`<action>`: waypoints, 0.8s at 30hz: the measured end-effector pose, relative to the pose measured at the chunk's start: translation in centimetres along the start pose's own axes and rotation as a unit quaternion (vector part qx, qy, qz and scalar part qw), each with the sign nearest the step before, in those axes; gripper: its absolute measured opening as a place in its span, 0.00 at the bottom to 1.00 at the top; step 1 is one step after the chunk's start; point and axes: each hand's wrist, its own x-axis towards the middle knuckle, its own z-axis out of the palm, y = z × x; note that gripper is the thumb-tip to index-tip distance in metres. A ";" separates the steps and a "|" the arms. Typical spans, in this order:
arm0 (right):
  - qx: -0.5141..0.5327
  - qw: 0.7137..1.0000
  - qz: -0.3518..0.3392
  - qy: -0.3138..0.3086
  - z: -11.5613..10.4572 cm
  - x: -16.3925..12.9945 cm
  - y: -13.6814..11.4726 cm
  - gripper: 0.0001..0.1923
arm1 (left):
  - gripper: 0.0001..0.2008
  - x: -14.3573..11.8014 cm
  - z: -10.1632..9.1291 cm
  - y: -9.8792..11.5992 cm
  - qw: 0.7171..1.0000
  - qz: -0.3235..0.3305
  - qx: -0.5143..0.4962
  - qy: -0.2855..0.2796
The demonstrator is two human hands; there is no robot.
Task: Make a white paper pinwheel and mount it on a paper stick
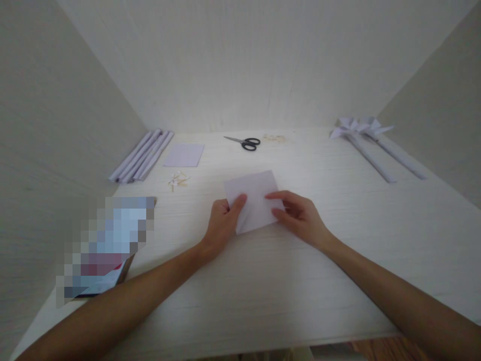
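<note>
A person sits at a pale wooden table (pixel 338 260) boxed in by plain walls, both bare forearms reaching forward. A small square sheet of white paper (pixel 252 193) lies flat near the middle of the table, turned slightly askew. The left hand (pixel 222 225) rests on the sheet's near left corner, fingers curled loosely and the thumb pressing down on the paper. The right hand (pixel 300 216) lies on the near right edge, fingers half bent, the thumb and forefinger pinning the paper rather than gripping it.

This looks like the start of a fold: the sheet is still flat, held steady from both sides. A fold would call for lifting one corner or edge, bringing it cleanly onto its opposite, and creasing.

Farther back lie black-handled scissors (pixel 245 142), a second flat sheet (pixel 184 155), a row of rolled paper tubes (pixel 143 155) at the left, and some small pins or sticks (pixel 178 180). At the far right lie finished paper pinwheels (pixel 370 138). A blurred object (pixel 107 245) sits at the near left.
</note>
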 end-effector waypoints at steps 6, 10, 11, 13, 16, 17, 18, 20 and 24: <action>0.039 0.998 0.056 -0.007 0.7 0.0 -0.4 0.12 | 0.16 0.0 0.3 0.2 0.997 -0.005 -0.049 -0.053; 0.100 0.988 0.118 -0.006 -0.4 0.5 -0.2 0.13 | 0.18 0.2 0.1 0.4 0.993 0.041 -0.065 -0.089; 0.110 0.986 0.124 -0.021 -0.9 0.7 0.0 0.13 | 0.23 0.3 0.0 0.5 0.992 0.057 -0.062 -0.094; 0.121 0.980 0.136 -0.075 -1.8 0.9 0.3 0.13 | 0.34 0.5 -0.4 0.6 0.990 0.090 -0.042 -0.102; 0.119 0.975 0.141 -0.121 -2.9 1.1 0.7 0.10 | 0.33 0.9 -1.2 0.6 0.982 0.142 -0.007 -0.123; 0.117 0.977 0.139 -0.114 -3.1 1.2 0.8 0.09 | 0.28 1.0 -1.4 0.6 0.979 0.153 0.010 -0.133; 0.115 0.979 0.137 -0.100 -3.2 1.3 0.9 0.09 | 0.22 1.0 -1.5 0.6 0.976 0.161 0.027 -0.143; 0.110 0.983 0.133 -0.064 -3.3 1.4 1.1 0.08 | 0.14 1.0 -1.7 0.6 0.972 0.168 0.055 -0.157; 0.105 0.988 0.112 -0.027 -3.6 1.8 1.4 0.08 | 0.17 0.8 -1.9 0.7 0.966 0.175 0.042 -0.183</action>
